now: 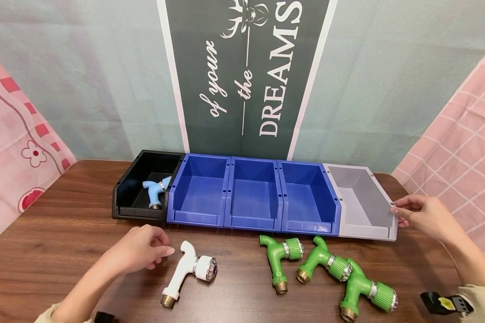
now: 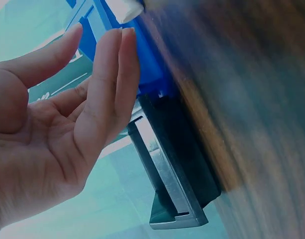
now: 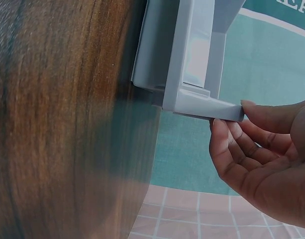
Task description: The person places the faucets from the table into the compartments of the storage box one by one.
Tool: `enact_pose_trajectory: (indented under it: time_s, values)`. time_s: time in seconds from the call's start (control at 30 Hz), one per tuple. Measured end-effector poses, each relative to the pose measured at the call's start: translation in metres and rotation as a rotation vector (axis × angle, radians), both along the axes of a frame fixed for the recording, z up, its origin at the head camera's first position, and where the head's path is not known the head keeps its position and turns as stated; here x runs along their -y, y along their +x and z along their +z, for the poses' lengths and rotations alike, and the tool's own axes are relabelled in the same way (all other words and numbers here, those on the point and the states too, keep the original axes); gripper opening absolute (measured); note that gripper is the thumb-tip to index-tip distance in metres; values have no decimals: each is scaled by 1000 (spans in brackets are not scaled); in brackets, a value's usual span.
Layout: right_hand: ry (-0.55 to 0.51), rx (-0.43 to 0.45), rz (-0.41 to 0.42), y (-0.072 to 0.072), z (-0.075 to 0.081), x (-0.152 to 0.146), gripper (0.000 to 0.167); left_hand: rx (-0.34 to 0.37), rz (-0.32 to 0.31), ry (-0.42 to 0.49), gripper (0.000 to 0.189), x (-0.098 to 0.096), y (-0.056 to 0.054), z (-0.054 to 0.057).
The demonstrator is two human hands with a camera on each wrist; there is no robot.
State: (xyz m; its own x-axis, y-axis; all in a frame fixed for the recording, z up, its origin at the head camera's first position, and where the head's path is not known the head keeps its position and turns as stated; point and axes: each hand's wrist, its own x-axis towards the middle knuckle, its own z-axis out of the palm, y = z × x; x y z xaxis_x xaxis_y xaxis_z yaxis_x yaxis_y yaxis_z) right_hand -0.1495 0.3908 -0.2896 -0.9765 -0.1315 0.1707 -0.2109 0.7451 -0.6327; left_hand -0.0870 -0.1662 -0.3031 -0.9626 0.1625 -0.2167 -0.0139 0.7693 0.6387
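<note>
My right hand point(image 1: 430, 217) pinches the side wall of the grey bin point(image 1: 381, 232) at the right end of the row, thumb on the rim and fingers outside it. The right wrist view shows the thumb point(image 3: 271, 117) at the edge. My left hand point(image 1: 141, 249) hovers beside a white tap point(image 1: 182, 271) lying on the table, fingers loosely bent and holding nothing. In the left wrist view its fingers point(image 2: 100, 84) are apart from the thumb. Left of the white tap's top stands the black bin point(image 1: 139, 213), with a light blue tap point(image 1: 155, 192) inside.
Between the black and grey bins sit three blue bins point(image 1: 196, 218) side by side. Three green taps, the nearest one point(image 1: 357, 287) at right, lie in front on the wooden table point(image 1: 44, 251). A printed cloth point(image 1: 372, 89) hangs behind, pink cloths at both sides.
</note>
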Motion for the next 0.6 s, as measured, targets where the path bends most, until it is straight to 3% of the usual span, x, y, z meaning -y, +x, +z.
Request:
enact_pose_trajectory:
  time_s: [0.2,0.6]
  values:
    - [-9,1,2,0,1,1,15,11,-18,24,14,-5,7,-3]
    - [-10,-7,-2,0,-1,-3,16,23,-172,97,17,-5,16,-5]
